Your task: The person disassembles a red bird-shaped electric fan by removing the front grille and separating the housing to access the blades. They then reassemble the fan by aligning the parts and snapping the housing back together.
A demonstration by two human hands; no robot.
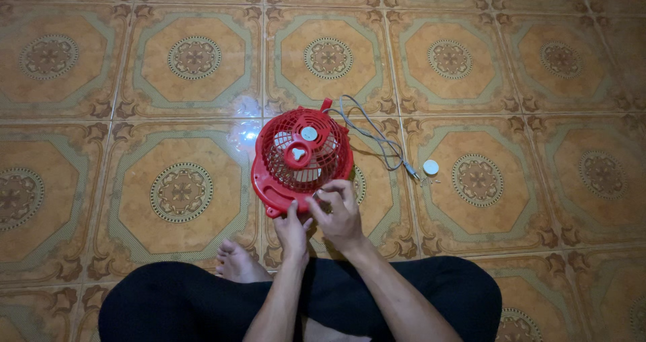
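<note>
- Head view: a small red fan [301, 159] lies grille-up on the patterned tile floor [182, 79], just ahead of the person's crossed legs [202, 301].
- Left hand [293, 229]: fingers curled, pinching the fan's near lower rim.
- Right hand [342, 211]: half closed, fingertips [323, 195] touching the grille's near edge; whether it grips anything, I cannot tell.
- A grey cord [373, 137] trails right from the fan; a small white round cap [431, 167] lies near its end.

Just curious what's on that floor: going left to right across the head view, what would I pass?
Bare foot → red plastic fan with round grille → grey power cord → small white round cap.
</note>
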